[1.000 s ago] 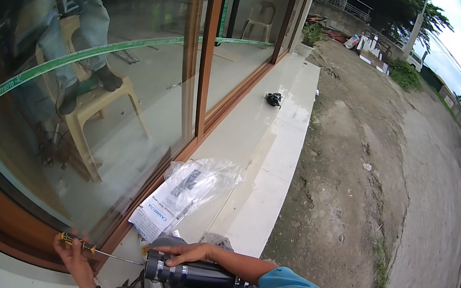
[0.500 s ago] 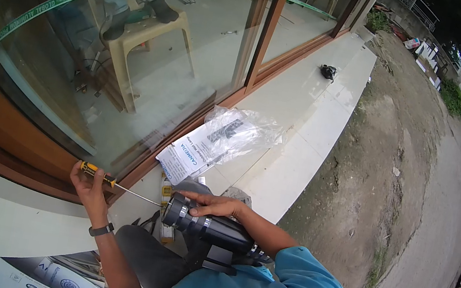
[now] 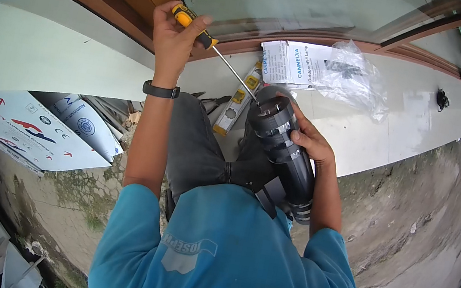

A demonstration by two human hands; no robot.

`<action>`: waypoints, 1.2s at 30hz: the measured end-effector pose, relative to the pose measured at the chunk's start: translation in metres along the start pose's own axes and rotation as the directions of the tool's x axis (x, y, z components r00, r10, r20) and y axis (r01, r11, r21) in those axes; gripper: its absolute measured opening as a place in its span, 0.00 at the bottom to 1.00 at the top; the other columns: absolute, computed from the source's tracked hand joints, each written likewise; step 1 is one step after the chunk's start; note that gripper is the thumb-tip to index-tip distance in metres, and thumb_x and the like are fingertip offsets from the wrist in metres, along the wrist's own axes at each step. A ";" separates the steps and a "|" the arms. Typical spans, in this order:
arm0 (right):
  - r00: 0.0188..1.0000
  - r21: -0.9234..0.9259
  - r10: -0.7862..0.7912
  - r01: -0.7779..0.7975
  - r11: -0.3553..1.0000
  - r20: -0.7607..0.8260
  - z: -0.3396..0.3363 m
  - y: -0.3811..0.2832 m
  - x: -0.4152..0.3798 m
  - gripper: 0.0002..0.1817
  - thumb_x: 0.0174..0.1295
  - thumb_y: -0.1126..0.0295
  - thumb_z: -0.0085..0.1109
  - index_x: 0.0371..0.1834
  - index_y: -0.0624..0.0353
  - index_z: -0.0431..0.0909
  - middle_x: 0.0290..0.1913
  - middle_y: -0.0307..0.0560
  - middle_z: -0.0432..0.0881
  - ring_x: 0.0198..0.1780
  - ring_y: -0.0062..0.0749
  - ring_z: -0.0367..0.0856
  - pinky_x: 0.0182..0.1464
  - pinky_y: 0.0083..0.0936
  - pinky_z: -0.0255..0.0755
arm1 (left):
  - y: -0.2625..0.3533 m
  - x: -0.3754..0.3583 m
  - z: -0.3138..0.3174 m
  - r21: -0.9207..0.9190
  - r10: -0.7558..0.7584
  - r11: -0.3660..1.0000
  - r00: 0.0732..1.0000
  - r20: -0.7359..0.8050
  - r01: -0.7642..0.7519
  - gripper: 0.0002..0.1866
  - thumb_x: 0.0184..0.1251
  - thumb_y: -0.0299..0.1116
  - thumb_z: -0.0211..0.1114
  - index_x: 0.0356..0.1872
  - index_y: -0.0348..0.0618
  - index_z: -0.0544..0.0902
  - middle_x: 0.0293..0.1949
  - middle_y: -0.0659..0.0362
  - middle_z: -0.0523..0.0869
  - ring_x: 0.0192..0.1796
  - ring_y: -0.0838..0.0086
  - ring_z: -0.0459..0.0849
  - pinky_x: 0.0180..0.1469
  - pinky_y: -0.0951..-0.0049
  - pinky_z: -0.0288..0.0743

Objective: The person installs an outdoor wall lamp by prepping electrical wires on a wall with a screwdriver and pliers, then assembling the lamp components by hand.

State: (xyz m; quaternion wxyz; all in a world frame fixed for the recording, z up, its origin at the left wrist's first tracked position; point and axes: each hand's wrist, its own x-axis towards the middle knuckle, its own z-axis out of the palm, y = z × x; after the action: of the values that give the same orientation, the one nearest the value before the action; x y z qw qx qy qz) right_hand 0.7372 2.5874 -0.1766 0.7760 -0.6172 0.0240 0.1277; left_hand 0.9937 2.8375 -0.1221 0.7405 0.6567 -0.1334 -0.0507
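Note:
My left hand (image 3: pixel 172 43) is closed round the yellow and black handle of a screwdriver (image 3: pixel 198 29). Its long shaft slants down to the right, and the tip meets the open end of a black cylindrical wall lamp (image 3: pixel 293 170); whether it sits on a screw is hidden. My right hand (image 3: pixel 312 138) wraps round the lamp's upper body near its shiny bands. The lamp lies tilted over my lap, its bracket (image 3: pixel 272 197) towards my shirt. Beyond my knees are a yellow and white spirit level (image 3: pixel 239 100) and a dark-handled tool (image 3: pixel 213 102), partly hidden.
A white printed box (image 3: pixel 289 65) and clear plastic wrap (image 3: pixel 359 83) lie on the tiled ledge (image 3: pixel 417 123) by the glass door frame. A small black object (image 3: pixel 442 100) sits farther right. Printed composite panels (image 3: pixel 40 130) lean at the left.
The view has swung and tilted down towards my body, so the panels and shirt show more. Both hands keep hold of the screwdriver and the lamp, which now points more upright in view.

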 end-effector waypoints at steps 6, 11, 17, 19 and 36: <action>0.999 -0.022 0.020 -0.019 1.000 0.026 0.000 0.001 0.005 0.58 0.55 0.38 0.73 0.86 0.49 0.57 0.84 0.48 0.60 0.85 0.43 0.56 0.83 0.40 0.48 | -0.018 0.013 0.006 -0.345 0.052 0.938 0.999 0.012 -0.045 0.25 0.74 0.28 0.70 0.66 0.45 0.68 0.52 0.50 0.84 0.44 0.61 0.92 0.43 0.70 0.90; 0.999 -0.028 0.022 -0.020 0.999 0.044 0.005 -0.005 0.008 0.58 0.55 0.38 0.73 0.86 0.49 0.57 0.84 0.48 0.61 0.85 0.43 0.56 0.83 0.40 0.48 | 0.001 -0.004 0.007 -0.396 -0.034 0.915 0.993 0.117 0.078 0.28 0.73 0.25 0.69 0.68 0.47 0.65 0.55 0.49 0.83 0.53 0.61 0.90 0.45 0.68 0.90; 0.997 -0.042 0.022 -0.020 0.999 0.070 0.007 -0.007 0.011 0.58 0.56 0.39 0.73 0.86 0.51 0.57 0.83 0.50 0.62 0.84 0.43 0.56 0.83 0.38 0.47 | -0.004 0.002 0.010 0.224 0.113 0.970 0.991 -0.072 -0.095 0.29 0.72 0.25 0.70 0.66 0.51 0.64 0.54 0.49 0.83 0.56 0.60 0.89 0.44 0.67 0.90; 0.998 -0.051 0.013 -0.010 0.999 0.058 0.004 -0.004 0.010 0.57 0.56 0.40 0.73 0.86 0.51 0.57 0.83 0.50 0.62 0.84 0.42 0.56 0.83 0.38 0.48 | -0.003 0.003 0.008 -0.019 0.096 0.995 0.993 -0.068 -0.098 0.30 0.70 0.26 0.73 0.65 0.49 0.63 0.51 0.50 0.83 0.53 0.64 0.89 0.42 0.67 0.90; 0.998 -0.047 -0.001 0.003 0.999 0.056 0.005 -0.001 0.004 0.56 0.57 0.43 0.74 0.86 0.52 0.57 0.83 0.51 0.63 0.84 0.43 0.57 0.83 0.38 0.47 | 0.016 0.001 -0.003 -0.470 -0.047 0.876 0.989 0.142 0.109 0.31 0.68 0.33 0.77 0.64 0.45 0.67 0.50 0.52 0.85 0.45 0.69 0.90 0.33 0.75 0.84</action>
State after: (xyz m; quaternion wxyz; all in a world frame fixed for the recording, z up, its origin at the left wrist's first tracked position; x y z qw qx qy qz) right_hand 0.7411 2.5925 -0.1759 0.7617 -0.6316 -0.0011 0.1446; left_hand 0.9935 2.8424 -0.1065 0.8665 0.4549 -0.1370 -0.1533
